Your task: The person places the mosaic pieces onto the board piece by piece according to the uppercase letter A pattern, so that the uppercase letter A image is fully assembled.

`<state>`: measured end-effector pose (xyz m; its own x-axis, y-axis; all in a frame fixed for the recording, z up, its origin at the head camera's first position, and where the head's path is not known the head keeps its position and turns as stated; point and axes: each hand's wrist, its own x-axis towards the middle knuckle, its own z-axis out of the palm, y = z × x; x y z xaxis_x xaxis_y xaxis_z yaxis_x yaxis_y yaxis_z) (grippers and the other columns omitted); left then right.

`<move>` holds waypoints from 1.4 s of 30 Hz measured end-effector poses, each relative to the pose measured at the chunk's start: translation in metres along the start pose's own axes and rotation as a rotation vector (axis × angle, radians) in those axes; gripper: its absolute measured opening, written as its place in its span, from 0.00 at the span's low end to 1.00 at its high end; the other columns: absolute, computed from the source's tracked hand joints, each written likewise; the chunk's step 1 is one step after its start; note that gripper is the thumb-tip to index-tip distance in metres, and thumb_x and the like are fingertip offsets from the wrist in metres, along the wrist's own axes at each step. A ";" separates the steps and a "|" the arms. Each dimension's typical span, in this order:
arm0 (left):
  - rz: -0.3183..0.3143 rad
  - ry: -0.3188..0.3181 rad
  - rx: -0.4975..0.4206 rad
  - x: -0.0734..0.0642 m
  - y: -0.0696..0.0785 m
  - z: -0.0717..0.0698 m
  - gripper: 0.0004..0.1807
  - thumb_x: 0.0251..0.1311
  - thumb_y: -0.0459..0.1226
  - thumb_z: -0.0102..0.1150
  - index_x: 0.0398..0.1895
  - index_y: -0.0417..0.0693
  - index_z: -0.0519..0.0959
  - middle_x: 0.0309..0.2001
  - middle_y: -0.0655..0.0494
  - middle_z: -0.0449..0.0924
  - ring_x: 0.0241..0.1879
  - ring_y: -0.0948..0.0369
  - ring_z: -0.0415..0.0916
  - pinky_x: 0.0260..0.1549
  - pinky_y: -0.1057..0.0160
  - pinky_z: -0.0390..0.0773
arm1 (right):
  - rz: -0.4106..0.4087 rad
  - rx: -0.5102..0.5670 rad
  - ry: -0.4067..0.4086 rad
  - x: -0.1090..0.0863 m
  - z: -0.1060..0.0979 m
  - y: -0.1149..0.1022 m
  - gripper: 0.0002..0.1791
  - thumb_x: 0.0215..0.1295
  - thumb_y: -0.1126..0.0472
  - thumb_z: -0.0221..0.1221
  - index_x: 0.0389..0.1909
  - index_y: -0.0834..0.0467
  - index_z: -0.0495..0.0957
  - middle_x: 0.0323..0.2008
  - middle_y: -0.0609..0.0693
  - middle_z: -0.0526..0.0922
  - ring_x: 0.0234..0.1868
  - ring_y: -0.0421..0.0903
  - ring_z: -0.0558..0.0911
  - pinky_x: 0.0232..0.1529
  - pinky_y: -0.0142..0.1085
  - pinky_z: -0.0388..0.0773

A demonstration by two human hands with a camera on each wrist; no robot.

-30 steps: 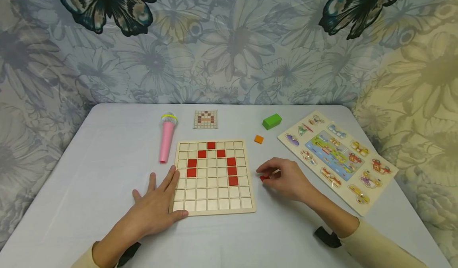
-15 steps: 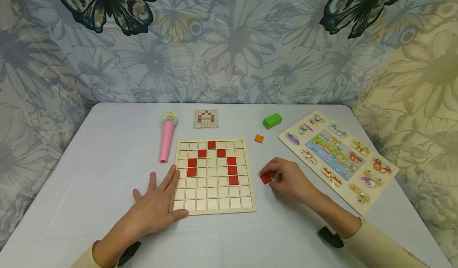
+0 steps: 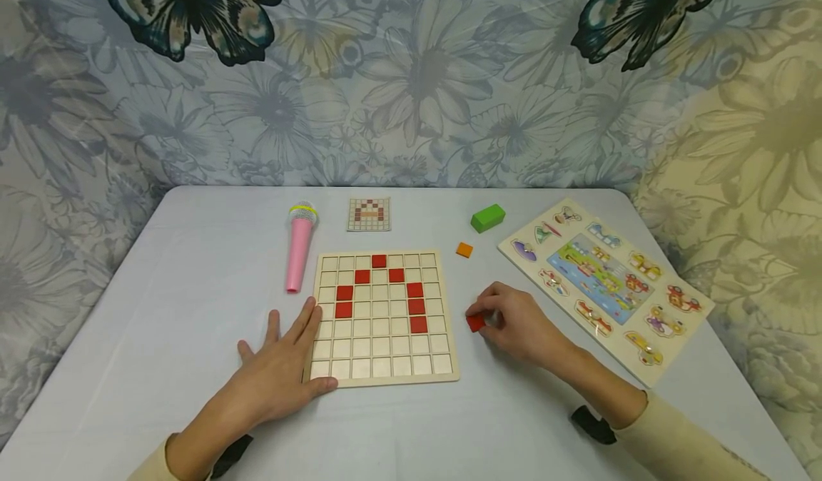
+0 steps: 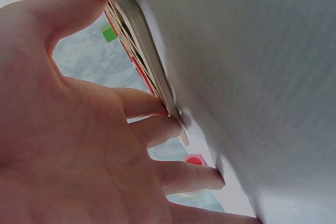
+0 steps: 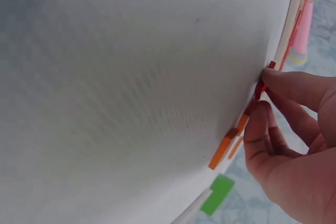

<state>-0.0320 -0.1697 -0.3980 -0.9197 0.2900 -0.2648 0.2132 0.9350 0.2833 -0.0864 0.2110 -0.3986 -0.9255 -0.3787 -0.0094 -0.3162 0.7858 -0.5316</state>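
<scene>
A pale wooden grid board (image 3: 381, 328) lies at the middle of the table, with several red square tiles set in its cells in an arch. My left hand (image 3: 276, 385) rests at the board's near left corner, fingers spread, index and middle fingertips along the left edge and thumb on the front edge. To the right of the board, my right hand (image 3: 516, 324) pinches a red square tile (image 3: 475, 322) between thumb and fingers, low over the tabletop. The right wrist view shows the red tile (image 5: 260, 87) at the fingertips, with orange tiles (image 5: 223, 149) beside them.
Behind the board lie a small printed pattern card (image 3: 369, 214) and a pink toy microphone (image 3: 298, 252). An orange tile (image 3: 464, 250) and a green block (image 3: 488, 218) sit at the back right. A picture puzzle board (image 3: 606, 292) lies slanted on the right.
The red tile in my right hand has turned to show more of its face, and the hand has shifted slightly right. My left hand stays at the board.
</scene>
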 end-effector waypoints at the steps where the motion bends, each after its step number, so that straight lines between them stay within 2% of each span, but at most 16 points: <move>1: 0.001 0.001 0.000 0.000 0.000 0.000 0.61 0.59 0.64 0.67 0.85 0.46 0.47 0.86 0.53 0.39 0.76 0.20 0.43 0.49 0.08 0.54 | -0.005 0.000 0.002 0.000 0.000 0.000 0.17 0.57 0.74 0.70 0.45 0.54 0.90 0.45 0.47 0.83 0.38 0.43 0.78 0.37 0.31 0.78; 8: 0.001 -0.001 0.001 0.000 0.000 0.000 0.61 0.60 0.65 0.66 0.85 0.46 0.46 0.87 0.53 0.38 0.76 0.21 0.43 0.49 0.08 0.53 | -0.023 0.004 0.022 0.001 0.001 -0.003 0.16 0.57 0.71 0.73 0.45 0.53 0.90 0.43 0.44 0.86 0.39 0.43 0.79 0.38 0.32 0.79; 12: 0.003 -0.007 0.004 0.000 0.000 0.000 0.62 0.60 0.65 0.66 0.85 0.46 0.46 0.87 0.53 0.37 0.76 0.20 0.42 0.49 0.08 0.53 | -0.030 0.048 0.034 0.003 0.002 -0.006 0.15 0.56 0.71 0.73 0.44 0.54 0.90 0.41 0.44 0.85 0.39 0.43 0.79 0.40 0.32 0.81; 20: 0.002 -0.006 -0.003 0.000 0.000 0.000 0.61 0.59 0.64 0.67 0.85 0.46 0.47 0.87 0.53 0.38 0.76 0.21 0.42 0.49 0.08 0.52 | -0.012 0.184 0.011 0.013 0.005 -0.017 0.16 0.56 0.69 0.74 0.46 0.53 0.91 0.42 0.45 0.86 0.42 0.43 0.80 0.44 0.32 0.83; 28: -0.005 -0.012 -0.001 0.001 0.000 0.001 0.62 0.58 0.65 0.67 0.85 0.46 0.47 0.87 0.53 0.38 0.76 0.20 0.43 0.49 0.08 0.53 | 0.017 0.347 -0.042 0.030 0.014 -0.037 0.15 0.55 0.69 0.75 0.44 0.56 0.91 0.42 0.48 0.86 0.42 0.46 0.82 0.42 0.30 0.85; 33: -0.008 -0.018 0.003 0.001 0.000 0.001 0.62 0.58 0.65 0.67 0.85 0.46 0.47 0.87 0.53 0.38 0.76 0.20 0.43 0.49 0.08 0.54 | 0.033 0.368 -0.069 0.039 0.020 -0.052 0.15 0.55 0.70 0.73 0.44 0.55 0.91 0.42 0.48 0.86 0.40 0.43 0.83 0.42 0.30 0.84; 42: -0.010 -0.017 -0.002 0.001 -0.001 0.000 0.62 0.58 0.64 0.67 0.85 0.46 0.47 0.87 0.52 0.38 0.76 0.20 0.43 0.49 0.08 0.53 | -0.006 0.356 -0.116 0.057 0.035 -0.080 0.14 0.55 0.71 0.72 0.43 0.56 0.90 0.39 0.47 0.87 0.36 0.40 0.84 0.39 0.29 0.83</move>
<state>-0.0331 -0.1700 -0.3989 -0.9161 0.2837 -0.2832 0.2031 0.9376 0.2823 -0.1064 0.1091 -0.3867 -0.8876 -0.4517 -0.0901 -0.2104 0.5717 -0.7930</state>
